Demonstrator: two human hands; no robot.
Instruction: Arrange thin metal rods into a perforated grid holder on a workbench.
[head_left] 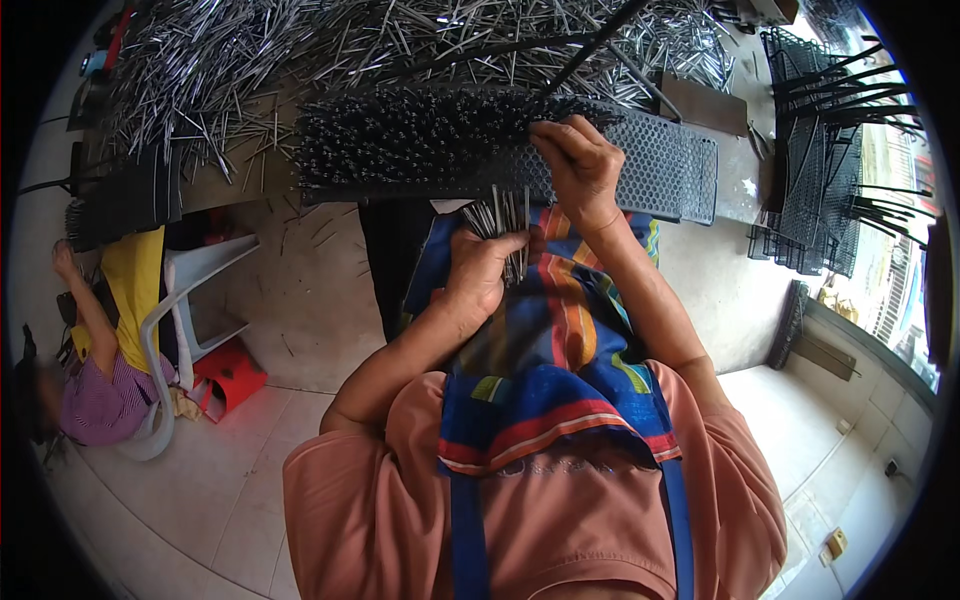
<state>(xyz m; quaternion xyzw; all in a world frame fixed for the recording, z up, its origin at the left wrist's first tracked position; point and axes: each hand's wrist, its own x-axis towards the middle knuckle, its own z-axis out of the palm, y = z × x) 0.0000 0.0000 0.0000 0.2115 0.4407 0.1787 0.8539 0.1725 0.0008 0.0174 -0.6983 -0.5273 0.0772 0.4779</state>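
Note:
In front of me a long black perforated metal rack (pixel 650 165) lies along the near edge of the table. Thin upright rods (pixel 400 140) stand packed in its holes on the left and middle, while the right part shows bare honeycomb mesh. My left hand (pixel 474 272) is closed around a bundle of thin metal rods (pixel 492 218), just below the rack's near edge. Above the mesh, at the border of the filled part, my right hand (pixel 582 165) pinches with thumb and forefinger; whatever is between the fingertips is too small to make out.
Loose metal rods (pixel 430 40) cover the far side of the table in a large heap. A flat plate (pixel 704 106) lies right of them. Stacked mesh racks (pixel 820 150) stand at the far right. At left another person (pixel 105 390) sits on a grey plastic chair (pixel 160 330), by a red box (pixel 228 380).

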